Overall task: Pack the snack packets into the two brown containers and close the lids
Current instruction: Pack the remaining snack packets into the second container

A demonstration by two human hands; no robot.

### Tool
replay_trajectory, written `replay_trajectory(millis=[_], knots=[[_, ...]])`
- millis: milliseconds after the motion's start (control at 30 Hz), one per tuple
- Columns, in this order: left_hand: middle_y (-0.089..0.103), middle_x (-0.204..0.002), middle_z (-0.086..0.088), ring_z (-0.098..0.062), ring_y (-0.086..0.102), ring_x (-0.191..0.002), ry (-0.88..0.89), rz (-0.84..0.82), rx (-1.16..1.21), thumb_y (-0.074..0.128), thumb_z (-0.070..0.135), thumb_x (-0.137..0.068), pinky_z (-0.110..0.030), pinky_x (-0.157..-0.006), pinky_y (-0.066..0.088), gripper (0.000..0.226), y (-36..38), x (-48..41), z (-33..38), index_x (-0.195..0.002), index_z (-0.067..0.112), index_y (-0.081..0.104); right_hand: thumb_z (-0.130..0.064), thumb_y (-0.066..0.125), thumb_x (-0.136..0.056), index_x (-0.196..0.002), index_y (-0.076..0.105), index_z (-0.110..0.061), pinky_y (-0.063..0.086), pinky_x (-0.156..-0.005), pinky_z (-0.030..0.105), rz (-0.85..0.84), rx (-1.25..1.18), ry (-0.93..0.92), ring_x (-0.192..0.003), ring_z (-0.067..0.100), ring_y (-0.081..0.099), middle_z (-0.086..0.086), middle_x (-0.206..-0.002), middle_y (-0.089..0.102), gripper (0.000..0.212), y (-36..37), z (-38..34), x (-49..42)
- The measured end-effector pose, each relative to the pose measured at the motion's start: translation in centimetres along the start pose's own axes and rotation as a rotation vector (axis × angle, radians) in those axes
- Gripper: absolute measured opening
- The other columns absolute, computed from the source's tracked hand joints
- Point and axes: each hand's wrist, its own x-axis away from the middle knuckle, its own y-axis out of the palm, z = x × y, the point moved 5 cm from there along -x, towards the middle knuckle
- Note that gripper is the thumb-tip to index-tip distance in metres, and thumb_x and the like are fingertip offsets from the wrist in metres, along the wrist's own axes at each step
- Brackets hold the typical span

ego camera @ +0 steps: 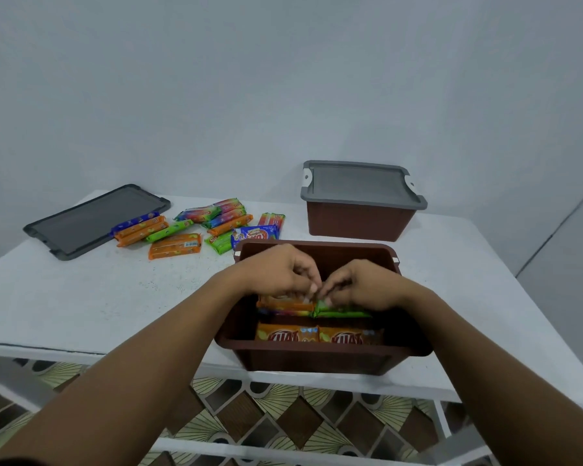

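In the bin [317, 246], my left hand [276, 271] pinches an orange packet [283, 303] with curled fingers; my right hand [362, 285] pinches a green packet [342, 311].

Both bare forearms reached forward from the lower corners, the left forearm [142, 364] and the right forearm [478, 358] converging toward the middle. The left grip [276, 269] and right grip [359, 285] met knuckles-up, fingertips almost touching. The right fingers curled down and pinched the end of a green packet [342, 311]. The left fingers curled over an orange packet [283, 303]; whether they held it was unclear.
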Motion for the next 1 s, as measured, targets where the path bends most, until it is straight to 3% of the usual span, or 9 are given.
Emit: replay_trajectory(millis=[133, 233, 367, 467, 533, 633, 767, 933, 1000], knots=[[0.077, -0.082, -0.009, -0.013, 0.073, -0.073, 0.073, 0.196, -0.005, 0.074, 0.012, -0.091, -0.018, -0.067, 0.056, 0.007, -3.9, 1.0, 1.5, -0.098, 0.009, 0.077, -0.024, 0.077, -0.087, -0.094, 0.081, -0.029, 0.058, -0.073, 0.030, 0.279, -0.054, -0.066, -0.078, 0.012, 0.072, -0.006, -0.084, 0.077, 0.009, -3.4, -2.1, 0.4], [0.076, -0.079, -0.004, -0.017, 0.073, -0.073, 0.082, 0.221, -0.032, 0.078, 0.018, -0.088, -0.027, -0.070, 0.058, 0.006, -6.3, 1.7, 1.4, -0.093, 0.014, 0.077, -0.018, 0.077, -0.087, -0.092, 0.080, -0.023, 0.057, -0.069, 0.033, 0.353, -0.085, -0.149, -0.066, 0.025, 0.068, 0.008, -0.078, 0.076, 0.008, -4.8, -4.3, -0.6], [0.072, -0.070, 0.003, -0.006, 0.065, -0.062, 0.071, 0.270, -0.031, 0.078, 0.016, -0.088, -0.017, -0.054, 0.048, 0.004, -9.1, 2.6, 0.5, -0.090, 0.013, 0.077, -0.017, 0.078, -0.086, -0.091, 0.080, -0.020, 0.055, -0.068, 0.032, 0.416, -0.039, -0.186, -0.068, 0.025, 0.068, 0.005, -0.078, 0.076, 0.006, -5.6, -7.1, -3.1], [0.072, -0.070, 0.002, -0.007, 0.063, -0.063, 0.062, 0.268, -0.064, 0.078, 0.018, -0.087, -0.028, -0.064, 0.051, 0.005, -11.1, 3.4, -1.0, -0.091, 0.021, 0.077, -0.018, 0.077, -0.086, -0.091, 0.081, -0.021, 0.052, -0.066, 0.030, 0.418, 0.018, -0.176, -0.063, 0.014, 0.062, -0.001, -0.077, 0.075, 0.007, -5.4, -8.8, -5.7], [0.073, -0.070, 0.002, -0.007, 0.062, -0.064, 0.049, 0.283, -0.093, 0.079, 0.016, -0.086, -0.026, -0.066, 0.049, 0.009, -12.8, 4.0, -2.2, -0.091, 0.023, 0.078, -0.017, 0.077, -0.086, -0.091, 0.081, -0.023, 0.048, -0.063, 0.025, 0.393, 0.039, -0.184, -0.060, 0.007, 0.057, -0.005, -0.072, 0.073, 0.008, -5.1, -10.0, -7.5], [0.072, -0.070, 0.003, -0.004, 0.062, -0.062, 0.041, 0.313, -0.090, 0.078, 0.010, -0.086, -0.022, -0.063, 0.047, 0.011, -15.5, 5.3, -3.9, -0.092, 0.020, 0.079, -0.016, 0.075, -0.086, -0.092, 0.081, -0.023, 0.049, -0.063, 0.022, 0.367, 0.069, -0.191, -0.064, 0.004, 0.062, -0.004, -0.074, 0.075, 0.011, -4.7, -11.7, -10.1], [0.073, -0.073, 0.002, -0.006, 0.062, -0.064, 0.028, 0.332, -0.081, 0.078, 0.013, -0.086, -0.023, -0.064, 0.048, 0.009, -18.7, 7.0, -6.4, -0.091, 0.021, 0.079, -0.018, 0.074, -0.087, -0.092, 0.081, -0.024, 0.054, -0.064, 0.030, 0.349, 0.115, -0.191, -0.067, 0.013, 0.065, 0.000, -0.076, 0.075, 0.011, -4.0, -13.4, -13.6], [0.074, -0.080, -0.005, -0.009, 0.062, -0.069, 0.005, 0.345, -0.110, 0.080, 0.020, -0.085, -0.031, -0.070, 0.049, 0.006, -22.1, 8.2, -9.8, -0.088, 0.026, 0.079, -0.017, 0.077, -0.085, -0.090, 0.081, -0.023, 0.054, -0.064, 0.028, 0.332, 0.120, -0.182, -0.064, 0.007, 0.064, -0.003, -0.074, 0.075, 0.009, -2.8, -15.5, -18.0], [0.074, -0.079, -0.003, -0.009, 0.063, -0.070, -0.009, 0.350, -0.119, 0.080, 0.019, -0.085, -0.033, -0.072, 0.051, 0.006, -23.2, 8.4, -11.2, -0.087, 0.025, 0.079, -0.017, 0.077, -0.084, -0.090, 0.081, -0.022, 0.049, -0.057, 0.019, 0.326, 0.105, -0.178, -0.058, -0.002, 0.059, -0.008, -0.069, 0.072, 0.008, -2.1, -16.2, -19.7]])
